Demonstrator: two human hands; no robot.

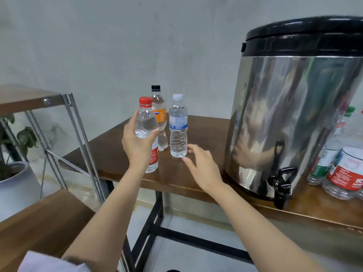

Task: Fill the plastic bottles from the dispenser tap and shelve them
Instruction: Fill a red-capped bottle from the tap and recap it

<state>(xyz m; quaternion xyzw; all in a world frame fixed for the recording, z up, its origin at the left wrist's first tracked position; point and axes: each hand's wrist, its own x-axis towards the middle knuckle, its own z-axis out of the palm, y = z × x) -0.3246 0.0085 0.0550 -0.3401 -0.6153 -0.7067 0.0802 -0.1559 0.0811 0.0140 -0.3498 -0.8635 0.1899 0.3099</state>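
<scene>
3 capped, water-filled bottles cluster at the tabletop's (110,154) left end, none on the shelf (39,222) yet. The left hand (137,143) grips the red-capped bottle (146,120). The right hand (200,163), fingers spread and empty, hovers just beside the blue-labelled bottle (178,124). More bottles (342,173) wait beyond the dispenser (294,114); I cannot tell if they are filled.

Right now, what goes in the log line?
left hand: holds red-cap bottle | right hand: open, near white-cap bottle
</scene>
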